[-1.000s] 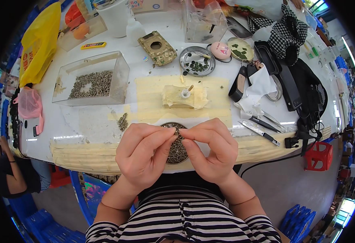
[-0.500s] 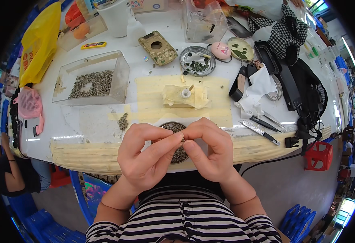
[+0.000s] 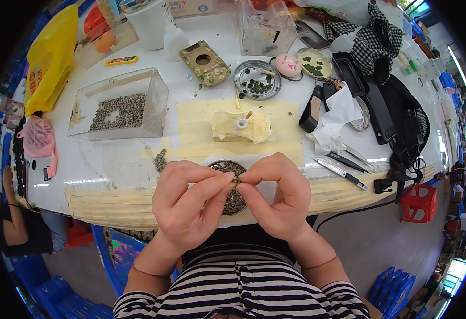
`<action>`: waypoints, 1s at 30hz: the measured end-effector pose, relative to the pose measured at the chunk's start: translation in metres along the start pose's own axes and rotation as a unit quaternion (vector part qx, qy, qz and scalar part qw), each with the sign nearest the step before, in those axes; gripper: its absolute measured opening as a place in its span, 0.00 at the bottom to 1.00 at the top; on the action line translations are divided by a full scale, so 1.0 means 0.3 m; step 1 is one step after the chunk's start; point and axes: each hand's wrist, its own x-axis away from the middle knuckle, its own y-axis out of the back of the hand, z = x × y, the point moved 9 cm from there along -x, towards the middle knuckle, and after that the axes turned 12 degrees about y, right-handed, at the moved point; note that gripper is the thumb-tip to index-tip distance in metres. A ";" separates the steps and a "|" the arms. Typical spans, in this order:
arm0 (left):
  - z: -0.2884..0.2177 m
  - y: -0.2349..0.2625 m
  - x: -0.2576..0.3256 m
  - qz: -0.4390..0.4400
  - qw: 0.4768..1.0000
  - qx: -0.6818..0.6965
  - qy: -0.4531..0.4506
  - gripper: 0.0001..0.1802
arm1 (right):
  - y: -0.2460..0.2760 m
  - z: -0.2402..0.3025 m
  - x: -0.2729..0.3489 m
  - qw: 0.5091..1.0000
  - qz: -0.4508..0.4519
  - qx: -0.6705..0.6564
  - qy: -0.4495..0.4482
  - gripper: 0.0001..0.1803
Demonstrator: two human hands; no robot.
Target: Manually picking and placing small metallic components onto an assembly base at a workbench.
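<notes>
My left hand [image 3: 191, 204] and my right hand [image 3: 276, 199] meet over the table's near edge. Thumbs and index fingertips of both are pinched on one tiny greenish-brown piece [image 3: 236, 181], mostly hidden by the fingers, so its exact kind does not show. Right below them sits a round dish [image 3: 226, 161] holding many small grey-brown pieces, partly covered by my hands. Beyond it, a tape-covered block [image 3: 232, 134] with a white ring and a short peg on top rests on yellowish tape.
A clear box [image 3: 156, 114] of similar pieces stands left. Farther back are a camouflage model tank hull [image 3: 205, 63] and a metal dish [image 3: 258, 95] of dark green bits. A utility knife [image 3: 340, 174] and tweezers [image 3: 347, 161] lie right. A red stool [image 3: 420, 203] stands beyond the table.
The fingertips have shifted slightly, with the right hand's fingers spread a bit wider, and the small piece between them shows more. The view has moved a little; the table items stay put.
</notes>
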 end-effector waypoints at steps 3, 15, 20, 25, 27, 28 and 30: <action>0.006 0.001 0.004 0.009 1.000 -0.004 0.010 0.11 | -0.002 0.009 -0.005 0.999 0.014 0.027 0.026 0.09; 0.002 0.010 0.005 0.003 1.000 -0.001 0.003 0.12 | -0.009 0.003 -0.009 1.000 0.005 0.025 0.016 0.09; -0.001 0.008 0.004 -0.007 1.000 0.008 -0.004 0.14 | -0.006 0.010 -0.013 0.999 0.017 0.030 0.025 0.09; -0.004 -0.001 0.006 -0.003 1.000 0.001 -0.005 0.15 | -0.018 -0.010 -0.011 0.999 0.026 -0.018 -0.005 0.08; -0.004 -0.001 0.010 -0.003 1.000 -0.005 -0.009 0.15 | -0.026 -0.022 -0.005 0.998 0.032 -0.040 -0.024 0.08; -0.002 -0.004 0.010 -0.003 1.000 -0.005 -0.012 0.15 | -0.022 -0.028 -0.003 0.998 0.037 -0.046 -0.031 0.07; 0.000 0.000 0.011 -0.004 1.000 -0.010 -0.013 0.14 | -0.022 -0.032 -0.001 0.997 0.038 -0.055 -0.042 0.07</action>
